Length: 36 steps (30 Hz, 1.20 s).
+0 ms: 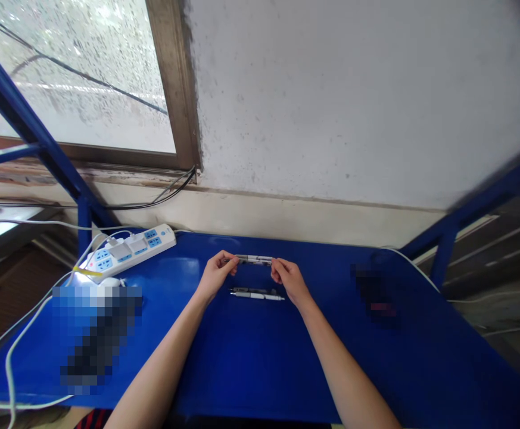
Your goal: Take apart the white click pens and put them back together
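Note:
A slim white-and-dark pen (254, 259) lies crosswise between my two hands, near the back of the blue table. My left hand (219, 271) pinches its left end, fingers closed. At the other end, my right hand (287, 277) grips it between thumb and fingers. Just in front of my hands, another white and grey pen (257, 294) rests on the tabletop with its tip to the right. A dark edge behind it may be a further pen; I cannot tell.
On the left of the blue table (260, 357), a white power strip (130, 253) carries plugs and looping white cables (12, 357). Blurred dark objects lie at left and right. Blue metal frame posts (442, 256) rise at both ends, with a wall (322, 119) behind.

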Available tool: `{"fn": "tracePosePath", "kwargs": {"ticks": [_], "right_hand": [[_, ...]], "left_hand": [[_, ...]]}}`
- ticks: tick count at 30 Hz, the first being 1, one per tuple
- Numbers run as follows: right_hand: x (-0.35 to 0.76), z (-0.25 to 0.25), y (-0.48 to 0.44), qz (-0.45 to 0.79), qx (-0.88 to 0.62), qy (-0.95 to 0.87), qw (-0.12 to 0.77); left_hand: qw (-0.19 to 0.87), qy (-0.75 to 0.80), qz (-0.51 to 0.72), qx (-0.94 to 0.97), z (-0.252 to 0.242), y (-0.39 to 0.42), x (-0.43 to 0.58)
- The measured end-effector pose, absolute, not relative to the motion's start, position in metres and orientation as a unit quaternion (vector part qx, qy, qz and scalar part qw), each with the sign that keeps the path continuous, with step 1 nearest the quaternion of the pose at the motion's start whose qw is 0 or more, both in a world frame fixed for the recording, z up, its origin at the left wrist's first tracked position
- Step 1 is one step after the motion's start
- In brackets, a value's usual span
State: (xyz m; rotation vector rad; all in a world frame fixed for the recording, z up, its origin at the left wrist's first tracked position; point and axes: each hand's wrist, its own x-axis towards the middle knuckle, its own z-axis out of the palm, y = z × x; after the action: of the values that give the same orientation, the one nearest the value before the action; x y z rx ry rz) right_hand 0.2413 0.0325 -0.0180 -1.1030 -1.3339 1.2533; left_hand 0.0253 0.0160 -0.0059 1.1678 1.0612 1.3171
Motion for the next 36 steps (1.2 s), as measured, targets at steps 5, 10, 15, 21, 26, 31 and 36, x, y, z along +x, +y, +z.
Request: {"fn": "tracePosePath", "kwargs": {"ticks": [5,10,15,21,26,31,36], "right_hand": [[0.242,-0.013,0.032,0.443,-0.47,-0.567,0.511],[0.24,-0.016,0.032,0.417,-0.481,-0.604,0.479],[0.24,-0.023,0.034,0.481,-0.465,-0.594,0.446],[0.242,-0.022,0.035,0.54,-0.462,-0.523,0.471],[0.244,-0.02,0.035,0.572,-0.434,-0.494,0.49],[0.245,-0.019,0.035,0.585,-0.41,-0.483,0.507],[0.246,-0.021,0.037,0.579,-0.41,-0.486,0.51]], "left_hand": [[0.526,0.444,0.567,0.452,-0.012,0.019,0.023],[0.543,0.435,0.564,0.445,-0.013,0.02,0.022],[0.535,0.431,0.56,0.463,-0.014,0.02,0.022],[0.545,0.424,0.54,0.481,-0.012,0.019,0.022],[0.566,0.41,0.566,0.436,-0.006,0.017,0.024],[0.545,0.496,0.539,0.407,-0.012,0.021,0.023],[0.536,0.466,0.527,0.467,-0.013,0.019,0.023]]}}
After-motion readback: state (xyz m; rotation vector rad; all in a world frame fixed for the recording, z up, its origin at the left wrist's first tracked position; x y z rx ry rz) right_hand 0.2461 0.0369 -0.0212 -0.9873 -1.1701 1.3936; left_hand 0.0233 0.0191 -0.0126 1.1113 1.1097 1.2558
